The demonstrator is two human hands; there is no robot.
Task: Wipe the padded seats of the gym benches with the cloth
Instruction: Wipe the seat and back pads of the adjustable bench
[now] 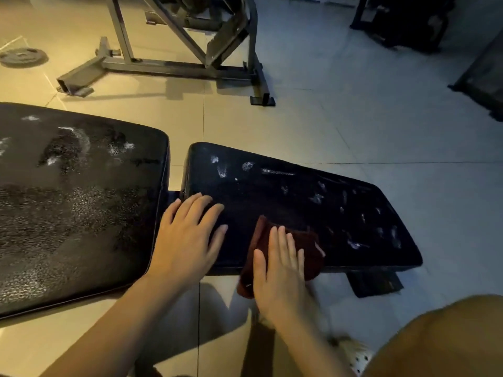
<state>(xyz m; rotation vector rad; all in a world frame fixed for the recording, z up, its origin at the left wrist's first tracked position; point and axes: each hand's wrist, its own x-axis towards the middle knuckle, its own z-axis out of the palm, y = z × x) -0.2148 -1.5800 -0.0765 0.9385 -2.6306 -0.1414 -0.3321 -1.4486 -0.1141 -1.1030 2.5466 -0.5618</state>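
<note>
A: Start from the big back pad (70,208). What lies round it?

B: Behind it, well apart on the tiled floor (353,126), stands a steel machine frame (177,55), with a weight plate (23,57) lying flat off to that frame's left. Just beside the back pad's right end, across a narrow gap, sits the smaller seat pad (313,202).

A: And the step in hand?

B: I judge it the wiping of that seat pad, barely begun. White smears and fingerprint-like marks dot its far edge and right half, and the back pad looks mottled with pale residue too.

A: Where is the cloth?

B: The dark red cloth (285,251) lies on the seat pad's near edge, one corner hanging over it. It looks soft, folded and bunched.

A: The hands?

B: The right hand (280,273) lies flat on the cloth, fingers straight, pressing rather than gripping. The left hand (187,240) rests spread on the seat pad's end nearest the back pad, holding nothing.

A: Next move?

B: Likely a firm push of the cloth away from the back pad, across the smears, with the left hand bracing.
</note>
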